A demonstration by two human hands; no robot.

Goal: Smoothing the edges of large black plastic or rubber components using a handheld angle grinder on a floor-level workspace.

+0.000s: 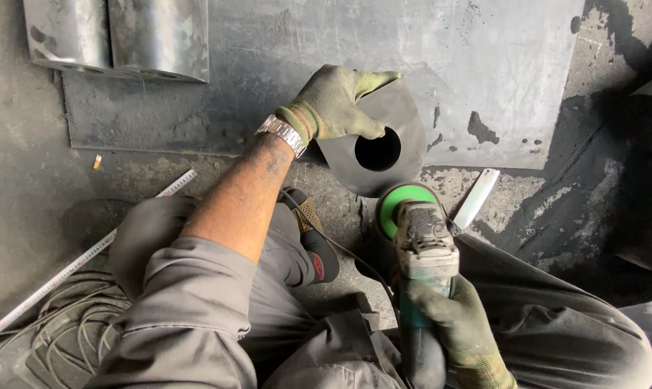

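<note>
My left hand (pixel 336 101), in a green work glove with a metal watch at the wrist, grips the upper left edge of a dark metal plate (pixel 405 115) with a round hole (pixel 378 150) cut through it. My right hand (pixel 452 320), also gloved, is wrapped around the body of an angle grinder (pixel 423 241). The grinder's green-guarded disc (pixel 400 200) sits at the plate's lower edge, just below the hole.
A large steel sheet (pixel 484 65) lies flat on the dark floor beyond the plate. Two curved metal pieces (pixel 117 36) rest at the top left. A long steel ruler (pixel 81 259) and coiled cable (pixel 66 324) lie at left. A flat metal strip (pixel 477 198) lies right of the grinder.
</note>
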